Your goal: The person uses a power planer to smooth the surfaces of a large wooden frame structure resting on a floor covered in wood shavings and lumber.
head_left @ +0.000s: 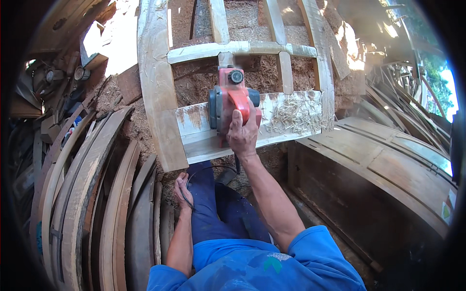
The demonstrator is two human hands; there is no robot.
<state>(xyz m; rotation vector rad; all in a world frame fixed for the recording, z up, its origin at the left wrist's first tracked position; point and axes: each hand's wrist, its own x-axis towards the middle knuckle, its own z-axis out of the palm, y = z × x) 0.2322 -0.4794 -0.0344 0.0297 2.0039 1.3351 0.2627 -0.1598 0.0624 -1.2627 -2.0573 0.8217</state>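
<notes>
A red and black electric planer (224,103) rests on the wide bottom rail (194,127) of a wooden frame (158,92). My right hand (244,137) is wrapped round the planer's red handle from the near side. Lower down and to the left, beside my knee, my left hand (182,190) is closed on the planer's black power cord (206,168), which loops from the tool's rear. Curly wood shavings (296,114) lie on the rail to the right of the planer. Left of the tool, the pale rail surface has rough brown streaks. The planer hides its own sole.
Curved boards (90,189) stand stacked at the left. To the right is a large wooden panelled piece (383,150), with thin scrap strips (388,97) piled behind it. Sawdust (257,72) covers the ground under the frame's slats (219,22).
</notes>
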